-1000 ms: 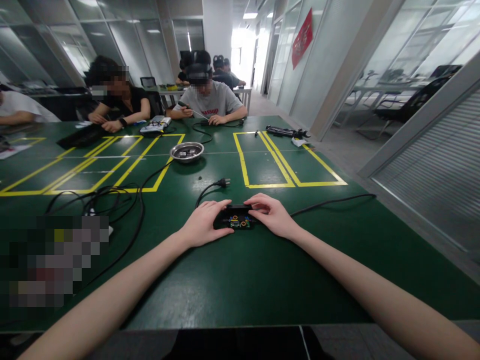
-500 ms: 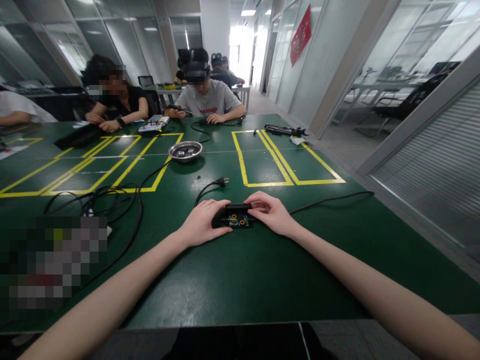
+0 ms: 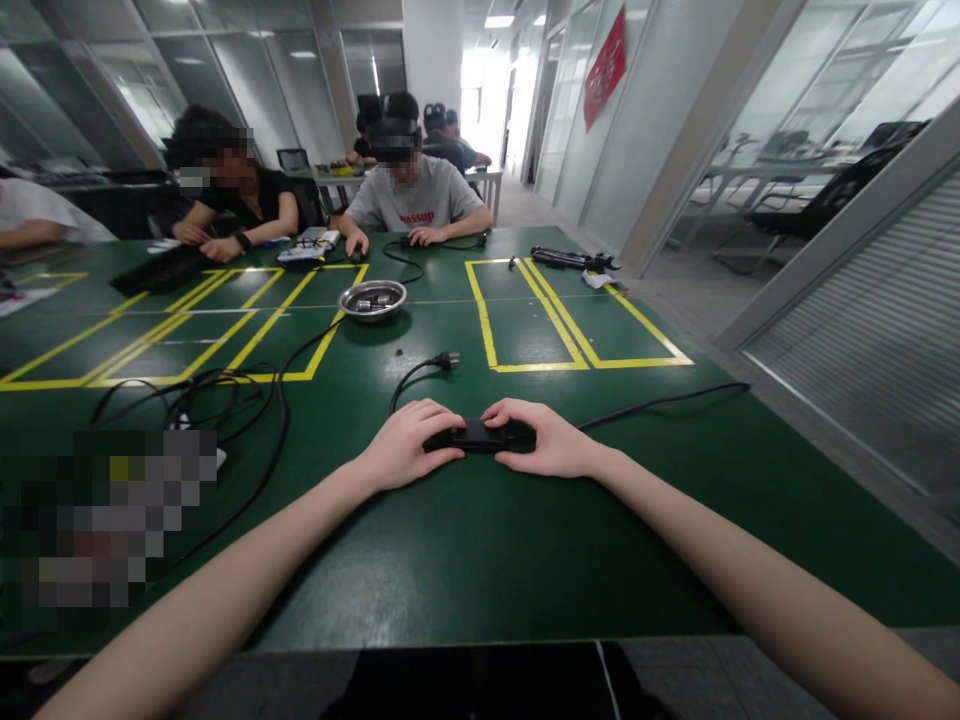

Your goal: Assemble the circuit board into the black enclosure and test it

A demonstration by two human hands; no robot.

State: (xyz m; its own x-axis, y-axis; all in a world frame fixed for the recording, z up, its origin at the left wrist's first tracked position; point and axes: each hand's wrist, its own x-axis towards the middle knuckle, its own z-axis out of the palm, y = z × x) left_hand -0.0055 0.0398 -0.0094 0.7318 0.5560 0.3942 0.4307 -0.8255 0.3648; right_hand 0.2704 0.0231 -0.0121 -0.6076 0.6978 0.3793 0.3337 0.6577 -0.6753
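A small black power adapter case [image 3: 478, 436] lies on the green table between my two hands. Its dark cover is over the top, so the circuit board inside is hidden. My left hand [image 3: 409, 443] grips its left end between thumb and fingers. At the right end, my right hand [image 3: 551, 440] pinches it in the same way. A black cord [image 3: 660, 401] runs out to the right from behind my right hand, and a cable with a black plug [image 3: 444, 361] lies just beyond my left hand.
A metal bowl [image 3: 372, 301] with small metal parts stands ahead, left of centre. Coiled black cables [image 3: 217, 395] lie at left. Yellow tape outlines [image 3: 536, 367] mark the table. A black tripod-like object [image 3: 566, 259] lies at far right. Co-workers sit across the table [image 3: 480, 560].
The black cover has come down over the exposed circuit board, and my right hand has shifted to grip the case's right end. Across the table, a co-worker's hand has lowered to the tabletop.
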